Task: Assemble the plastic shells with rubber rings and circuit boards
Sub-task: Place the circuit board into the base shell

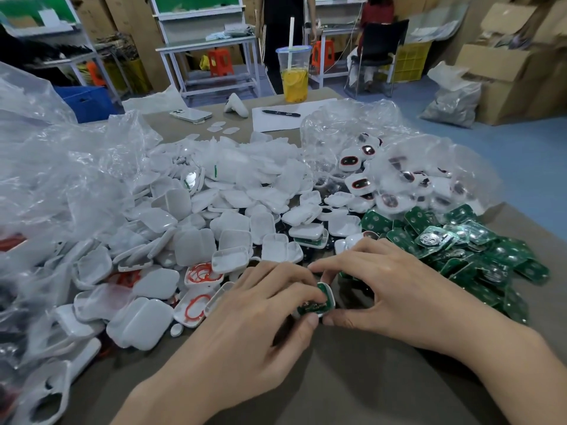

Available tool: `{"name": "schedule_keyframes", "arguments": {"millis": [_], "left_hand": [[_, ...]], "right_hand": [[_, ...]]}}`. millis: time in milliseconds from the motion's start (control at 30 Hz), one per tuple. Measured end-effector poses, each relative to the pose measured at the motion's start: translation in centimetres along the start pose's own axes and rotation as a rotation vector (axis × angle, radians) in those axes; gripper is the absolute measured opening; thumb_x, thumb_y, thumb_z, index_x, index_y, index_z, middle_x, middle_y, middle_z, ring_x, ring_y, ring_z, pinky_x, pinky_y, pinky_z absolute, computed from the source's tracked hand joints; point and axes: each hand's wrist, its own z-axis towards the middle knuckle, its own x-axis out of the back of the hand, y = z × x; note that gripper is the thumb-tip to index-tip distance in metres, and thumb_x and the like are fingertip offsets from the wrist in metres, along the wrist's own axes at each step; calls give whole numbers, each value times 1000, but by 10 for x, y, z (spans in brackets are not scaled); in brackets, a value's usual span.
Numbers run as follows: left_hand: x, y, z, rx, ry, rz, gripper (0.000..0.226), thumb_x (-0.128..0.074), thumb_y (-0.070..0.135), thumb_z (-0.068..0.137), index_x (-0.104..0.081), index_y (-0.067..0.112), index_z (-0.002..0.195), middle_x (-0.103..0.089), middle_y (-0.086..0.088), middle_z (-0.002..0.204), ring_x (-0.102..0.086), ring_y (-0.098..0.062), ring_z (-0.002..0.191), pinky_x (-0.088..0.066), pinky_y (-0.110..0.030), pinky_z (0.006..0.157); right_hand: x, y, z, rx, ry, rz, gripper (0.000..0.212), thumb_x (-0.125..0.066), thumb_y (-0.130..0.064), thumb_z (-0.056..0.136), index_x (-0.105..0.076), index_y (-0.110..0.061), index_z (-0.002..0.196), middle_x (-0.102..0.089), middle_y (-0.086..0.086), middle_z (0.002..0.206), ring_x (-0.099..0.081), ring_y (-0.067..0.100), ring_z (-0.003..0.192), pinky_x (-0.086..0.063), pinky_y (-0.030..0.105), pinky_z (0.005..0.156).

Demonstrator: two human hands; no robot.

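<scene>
Both hands meet low in the middle of the table over one white plastic shell (329, 297) with a green circuit board (311, 308) in it. My left hand (260, 305) grips the shell from the left, fingers curled over it. My right hand (380, 289) pinches it from the right, thumb at its near edge. A big heap of white shells (221, 216) fills the table's middle and left. Some near shells hold red rubber rings (201, 274). Green circuit boards (478, 256) are piled at the right. Most of the held shell is hidden by my fingers.
Assembled shells with dark red-rimmed inserts lie in a clear bag (399, 167) behind the boards. Crumpled plastic bags (55, 167) crowd the left. A drink cup (294, 75), pen on paper (280, 113) and phone (190, 115) sit at the far edge. The brown table (352, 378) lies near me.
</scene>
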Motion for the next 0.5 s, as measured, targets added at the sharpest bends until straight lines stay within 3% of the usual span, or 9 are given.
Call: {"name": "schedule_keyframes", "arguments": {"millis": [267, 500], "left_hand": [[-4, -3, 2, 23, 29, -1, 19, -51, 32, 102, -68, 29, 109, -58, 24, 118, -52, -3, 113, -45, -28, 93], [5, -6, 4, 116, 21, 48, 31, -49, 51, 95, -70, 32, 107, -57, 20, 105, -53, -5, 98, -39, -19, 86]], "right_hand": [[0, 0, 0, -1, -5, -11, 65, -48, -79, 78, -35, -56, 137, -46, -43, 111, -37, -5, 117, -35, 19, 101], [-1, 1, 0, 8, 6, -18, 63, -44, -81, 79, -30, -58, 136, -46, -44, 111, -38, -4, 116, -34, 15, 98]]}}
